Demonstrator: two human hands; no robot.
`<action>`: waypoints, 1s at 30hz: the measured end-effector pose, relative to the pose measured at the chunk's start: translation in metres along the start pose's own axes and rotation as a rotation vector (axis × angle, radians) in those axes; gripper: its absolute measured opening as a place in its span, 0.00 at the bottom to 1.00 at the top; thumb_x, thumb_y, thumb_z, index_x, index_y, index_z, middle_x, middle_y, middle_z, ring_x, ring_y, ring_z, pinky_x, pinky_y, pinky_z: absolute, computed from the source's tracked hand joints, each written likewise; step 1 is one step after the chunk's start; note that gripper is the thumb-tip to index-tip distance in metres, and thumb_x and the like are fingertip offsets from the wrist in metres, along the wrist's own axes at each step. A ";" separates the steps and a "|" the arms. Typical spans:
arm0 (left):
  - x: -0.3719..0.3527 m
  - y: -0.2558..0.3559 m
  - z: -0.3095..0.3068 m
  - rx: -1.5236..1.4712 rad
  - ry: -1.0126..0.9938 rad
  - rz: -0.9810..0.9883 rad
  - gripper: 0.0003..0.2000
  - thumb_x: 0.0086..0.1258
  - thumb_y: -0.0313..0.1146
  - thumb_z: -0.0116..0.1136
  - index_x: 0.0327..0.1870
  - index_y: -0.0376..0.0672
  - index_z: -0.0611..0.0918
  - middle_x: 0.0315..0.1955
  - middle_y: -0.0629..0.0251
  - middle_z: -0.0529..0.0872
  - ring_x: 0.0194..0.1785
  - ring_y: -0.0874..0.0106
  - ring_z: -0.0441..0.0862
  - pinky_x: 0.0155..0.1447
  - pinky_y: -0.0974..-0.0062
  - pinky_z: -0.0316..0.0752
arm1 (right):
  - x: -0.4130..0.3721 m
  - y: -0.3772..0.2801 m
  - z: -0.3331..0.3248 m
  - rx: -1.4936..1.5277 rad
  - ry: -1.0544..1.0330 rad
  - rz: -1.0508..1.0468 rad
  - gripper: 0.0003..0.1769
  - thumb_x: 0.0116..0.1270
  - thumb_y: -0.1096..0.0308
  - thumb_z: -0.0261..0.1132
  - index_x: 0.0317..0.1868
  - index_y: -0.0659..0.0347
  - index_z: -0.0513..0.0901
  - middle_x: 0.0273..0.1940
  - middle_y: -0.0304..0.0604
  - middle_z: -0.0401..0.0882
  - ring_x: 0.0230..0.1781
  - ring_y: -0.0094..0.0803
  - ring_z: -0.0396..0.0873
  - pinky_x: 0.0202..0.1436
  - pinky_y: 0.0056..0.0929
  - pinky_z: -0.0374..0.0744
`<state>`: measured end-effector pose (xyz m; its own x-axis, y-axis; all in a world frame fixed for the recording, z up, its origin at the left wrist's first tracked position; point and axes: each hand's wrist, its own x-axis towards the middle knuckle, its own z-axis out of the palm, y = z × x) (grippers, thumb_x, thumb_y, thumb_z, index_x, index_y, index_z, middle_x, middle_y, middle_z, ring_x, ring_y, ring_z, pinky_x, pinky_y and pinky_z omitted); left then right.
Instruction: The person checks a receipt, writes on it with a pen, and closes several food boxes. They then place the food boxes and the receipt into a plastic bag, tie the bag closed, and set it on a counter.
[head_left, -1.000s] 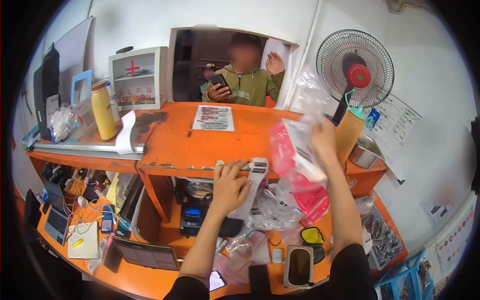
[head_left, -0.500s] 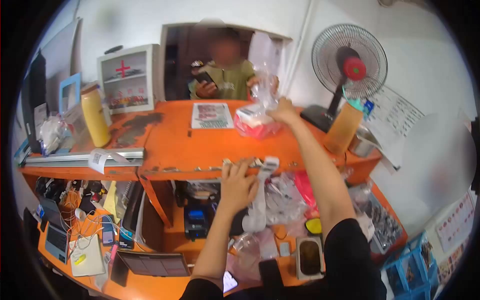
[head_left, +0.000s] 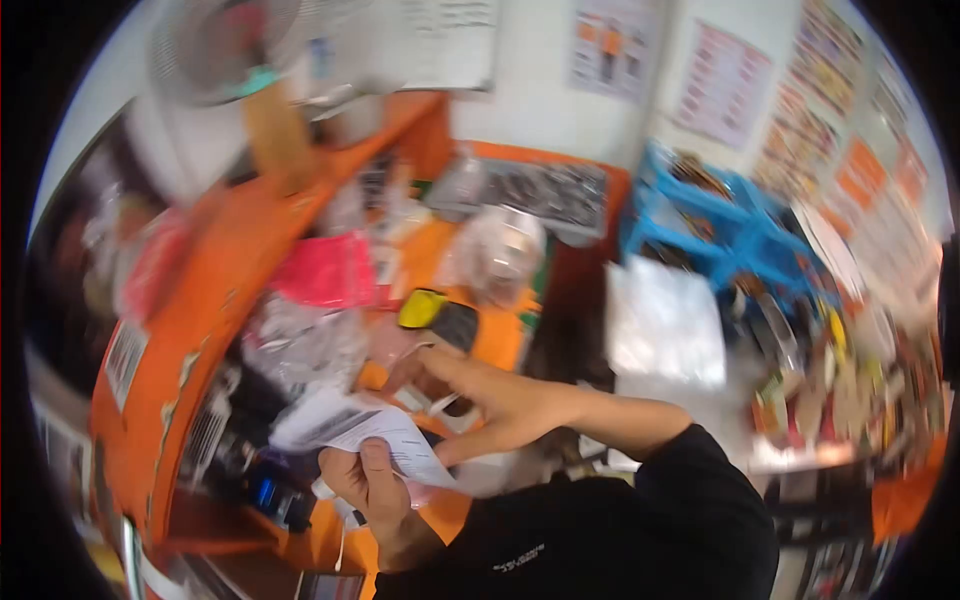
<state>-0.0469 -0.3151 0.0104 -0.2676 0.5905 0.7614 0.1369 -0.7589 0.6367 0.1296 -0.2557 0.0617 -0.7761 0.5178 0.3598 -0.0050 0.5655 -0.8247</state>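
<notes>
My left hand (head_left: 372,488) is closed on a white printed paper slip (head_left: 385,445), thumb on top, held over the desk. Just to its right, my right hand (head_left: 495,405) reaches over the desktop with thumb and fingers apart. Below its fingers is a small container, mostly hidden, with a white edge. A black-and-yellow object (head_left: 438,315) lies beyond the fingertips. On the raised orange counter (head_left: 215,290), at the far left, sits a blurred red and clear plastic bag (head_left: 155,260), apart from both hands.
A bright pink bag (head_left: 325,270) and crumpled clear plastic (head_left: 305,345) lie under the counter. A grey tray (head_left: 550,195) stands at the back. Blue racks (head_left: 690,215) and white plastic sheets (head_left: 665,320) are on the right. A fan (head_left: 230,45) stands at upper left.
The view has swung right. My right hand has let go of the bag on the counter and come down over the desk. My left hand has left the counter edge and now grips the slip.
</notes>
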 end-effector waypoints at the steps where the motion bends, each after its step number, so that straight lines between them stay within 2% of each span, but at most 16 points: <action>1: -0.006 -0.001 0.021 -0.051 -0.074 -0.032 0.10 0.72 0.30 0.48 0.37 0.31 0.78 0.27 0.70 0.77 0.29 0.84 0.67 0.33 0.84 0.61 | -0.023 0.002 0.005 0.199 0.118 -0.040 0.32 0.55 0.65 0.71 0.53 0.65 0.62 0.50 0.50 0.71 0.56 0.35 0.69 0.58 0.37 0.69; 5: -0.029 -0.007 0.116 -0.115 -0.014 -0.155 0.13 0.74 0.31 0.46 0.42 0.29 0.79 0.31 0.62 0.81 0.33 0.77 0.75 0.36 0.80 0.70 | -0.134 -0.003 0.002 0.546 0.426 -0.007 0.26 0.63 0.63 0.67 0.48 0.61 0.57 0.45 0.44 0.68 0.47 0.27 0.67 0.48 0.27 0.68; 8: -0.055 -0.005 0.185 -0.009 -0.097 -0.089 0.13 0.73 0.29 0.48 0.46 0.26 0.79 0.35 0.55 0.84 0.34 0.71 0.80 0.38 0.76 0.75 | -0.212 -0.003 -0.012 0.359 0.555 0.044 0.26 0.64 0.61 0.66 0.47 0.61 0.57 0.42 0.41 0.66 0.43 0.24 0.66 0.45 0.25 0.68; 10: -0.084 -0.007 0.232 0.113 -0.231 -0.012 0.10 0.71 0.28 0.49 0.32 0.31 0.80 0.21 0.59 0.81 0.25 0.74 0.78 0.28 0.73 0.70 | -0.251 -0.022 -0.014 0.177 0.807 0.236 0.22 0.64 0.71 0.66 0.45 0.60 0.59 0.33 0.40 0.64 0.38 0.22 0.68 0.40 0.25 0.71; 12: -0.128 -0.015 0.278 0.126 -0.456 -0.066 0.12 0.71 0.29 0.51 0.25 0.35 0.75 0.18 0.58 0.77 0.21 0.73 0.75 0.24 0.70 0.64 | -0.304 -0.024 -0.014 -0.121 0.993 0.642 0.19 0.58 0.78 0.67 0.43 0.62 0.65 0.32 0.39 0.62 0.35 0.24 0.69 0.41 0.24 0.69; 14: -0.172 -0.006 0.336 -0.015 -0.596 -0.385 0.13 0.69 0.30 0.53 0.22 0.36 0.71 0.17 0.59 0.76 0.19 0.68 0.75 0.24 0.69 0.63 | -0.363 -0.002 -0.009 -0.217 1.091 0.671 0.19 0.56 0.79 0.66 0.44 0.64 0.67 0.33 0.43 0.68 0.36 0.27 0.72 0.43 0.25 0.70; 16: -0.243 -0.042 0.384 -0.009 -0.898 -0.650 0.08 0.68 0.31 0.55 0.33 0.35 0.75 0.26 0.54 0.80 0.27 0.60 0.78 0.31 0.67 0.69 | -0.429 0.032 -0.005 -0.393 1.207 0.729 0.19 0.55 0.81 0.63 0.48 0.65 0.71 0.40 0.51 0.76 0.42 0.40 0.78 0.49 0.30 0.74; 17: -0.281 -0.048 0.404 -0.002 -0.850 -0.545 0.09 0.67 0.32 0.56 0.41 0.35 0.75 0.34 0.53 0.80 0.36 0.59 0.78 0.40 0.65 0.70 | -0.464 0.050 -0.002 -0.474 1.211 0.770 0.21 0.54 0.82 0.61 0.51 0.64 0.74 0.46 0.56 0.80 0.47 0.49 0.80 0.52 0.33 0.76; 19: -0.324 -0.048 0.423 0.026 -0.818 -0.462 0.15 0.66 0.33 0.58 0.49 0.36 0.74 0.42 0.51 0.80 0.46 0.57 0.78 0.49 0.63 0.71 | -0.535 0.085 0.012 -0.356 1.223 0.961 0.23 0.53 0.82 0.61 0.53 0.64 0.74 0.48 0.56 0.79 0.51 0.49 0.79 0.55 0.34 0.74; 21: -0.345 -0.049 0.436 0.129 -0.928 -0.146 0.21 0.65 0.33 0.58 0.59 0.39 0.71 0.58 0.47 0.71 0.61 0.54 0.69 0.64 0.58 0.62 | -0.580 0.106 0.021 -0.247 1.226 1.145 0.26 0.52 0.82 0.60 0.55 0.64 0.75 0.51 0.56 0.79 0.55 0.49 0.77 0.59 0.34 0.73; 22: -0.350 -0.049 0.440 0.139 -0.938 -0.164 0.21 0.65 0.33 0.58 0.59 0.39 0.71 0.58 0.47 0.71 0.61 0.54 0.69 0.64 0.58 0.62 | -0.595 0.111 0.023 -0.199 1.219 1.114 0.25 0.52 0.81 0.62 0.55 0.64 0.76 0.51 0.55 0.80 0.55 0.48 0.77 0.59 0.34 0.73; 24: -0.356 -0.052 0.445 0.035 -1.360 0.102 0.27 0.62 0.39 0.61 0.62 0.41 0.70 0.62 0.54 0.69 0.67 0.56 0.63 0.69 0.55 0.56 | -0.614 0.118 0.025 -0.130 1.201 1.087 0.25 0.52 0.79 0.63 0.54 0.63 0.77 0.52 0.54 0.80 0.55 0.47 0.77 0.59 0.33 0.73; 26: -0.365 -0.051 0.449 0.111 -1.472 0.175 0.29 0.61 0.42 0.61 0.62 0.42 0.70 0.64 0.55 0.67 0.70 0.58 0.60 0.71 0.55 0.52 | -0.614 0.116 0.019 -0.151 1.199 0.948 0.24 0.51 0.77 0.65 0.52 0.63 0.78 0.50 0.53 0.81 0.52 0.45 0.79 0.57 0.34 0.74; 27: -0.367 -0.052 0.451 0.174 -1.573 0.270 0.31 0.61 0.45 0.62 0.63 0.42 0.69 0.65 0.57 0.66 0.72 0.59 0.57 0.73 0.56 0.49 | -0.611 0.106 0.015 -0.069 1.197 1.047 0.19 0.51 0.74 0.66 0.47 0.64 0.80 0.43 0.49 0.83 0.46 0.42 0.80 0.55 0.34 0.75; 28: -0.369 -0.054 0.454 0.185 -1.585 0.252 0.31 0.61 0.45 0.62 0.63 0.42 0.69 0.65 0.57 0.66 0.72 0.59 0.57 0.73 0.56 0.49 | -0.615 0.097 0.017 -0.047 1.188 1.052 0.19 0.51 0.74 0.66 0.47 0.64 0.80 0.43 0.49 0.83 0.46 0.42 0.80 0.55 0.34 0.75; 30: -0.366 -0.064 0.463 0.258 -1.470 0.254 0.33 0.60 0.50 0.61 0.64 0.42 0.69 0.67 0.58 0.65 0.74 0.60 0.54 0.75 0.56 0.44 | -0.630 0.075 0.018 -0.027 0.858 1.075 0.14 0.52 0.74 0.66 0.41 0.66 0.80 0.34 0.47 0.82 0.36 0.39 0.80 0.47 0.34 0.78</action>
<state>0.4837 -0.3555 -0.2521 0.9293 0.3148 0.1929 0.2320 -0.9044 0.3580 0.6066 -0.5505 -0.2347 0.2390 0.9292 -0.2819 0.3641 -0.3549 -0.8611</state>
